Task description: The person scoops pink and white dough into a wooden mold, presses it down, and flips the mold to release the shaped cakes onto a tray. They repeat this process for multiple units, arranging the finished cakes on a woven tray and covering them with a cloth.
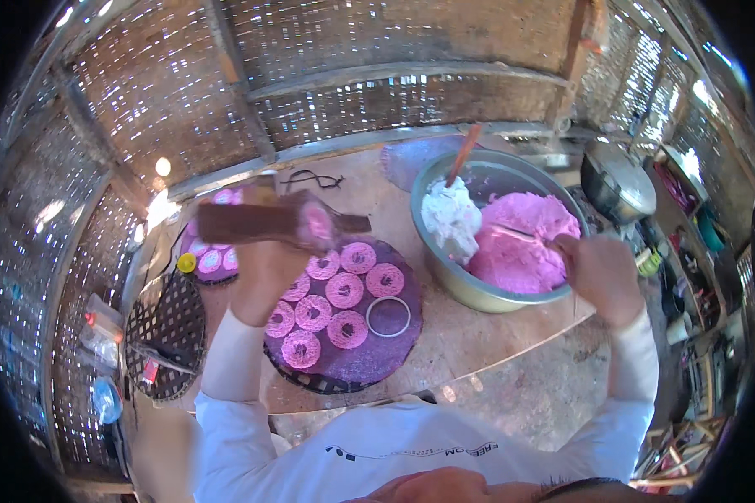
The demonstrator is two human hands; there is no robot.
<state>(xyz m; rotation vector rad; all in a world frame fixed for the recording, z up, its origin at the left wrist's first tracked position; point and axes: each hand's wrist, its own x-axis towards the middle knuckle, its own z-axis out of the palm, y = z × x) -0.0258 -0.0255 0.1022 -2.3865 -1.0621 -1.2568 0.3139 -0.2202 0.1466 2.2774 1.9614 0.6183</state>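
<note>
My left hand [270, 272] is closed around a dark wooden press [247, 224], blurred by motion, with pink dough [316, 225] at its opening. Under it lies a round purple mat [365, 362] bearing several pink dough rings [299, 350] and a thin pale hoop [409, 317]. Over the large basin [470, 292] at right, my right hand [602, 272] grips a thin spoon-like utensil [516, 234], whose far end rests in a big mound of pink dough [524, 267]. Beside that mound sits white dough [451, 214], with a reddish-brown wooden handle [464, 155] sticking up.
A second round mat with dough rings [210, 261] lies far left, a small yellow round thing [187, 262] at its edge. Nearer is a dark woven tray [166, 335]. A lidded pot [617, 180] stands beyond the basin. Woven walls [377, 33] enclose the table [470, 352].
</note>
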